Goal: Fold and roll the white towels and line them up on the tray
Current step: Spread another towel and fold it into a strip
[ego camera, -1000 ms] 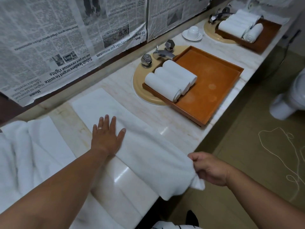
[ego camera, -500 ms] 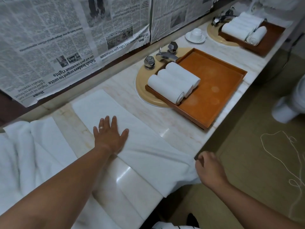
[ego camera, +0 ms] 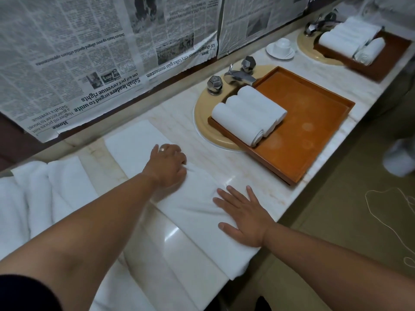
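At the front edge of a pale marble worktop (ego camera: pixel 226 162), a person's right hand (ego camera: pixel 244 218) lies flat on a long, folded white towel (ego camera: pixel 195 212), its grip fully open, fingers straight and spread, holding nothing. The towel runs as a strip across the worktop from the back wall, and its near corner reaches the front edge. Farther along the strip the left hand (ego camera: pixel 168 167) rests knuckles-up at the towel's right-hand edge, fingers bent and their tips hidden. Creases fan out from them, but whether that grip has caught any cloth cannot be told. A ring shows on one finger.

To the left, a loose pile of white towels (ego camera: pixel 33 198) lies just beside the strip. To the right, a band of bare marble separates the strip from a square orange-brown wooden tray (ego camera: pixel 303 131), which sits across a round beige basin (ego camera: pixel 202 117) and nearly reaches the worktop's front edge. Three rolled white towels (ego camera: pixel 247 113) lie side by side, touching, at the tray's left end; bare wood shows over the rest of it. Behind them stands a chrome tap (ego camera: pixel 238 76). Upside-down newspaper sheets (ego camera: pixel 89 52) cover the wall. Farther down sit a white cup and saucer (ego camera: pixel 280 48) and a second wooden tray (ego camera: pixel 386 61) bearing more rolled towels (ego camera: pixel 345 39).
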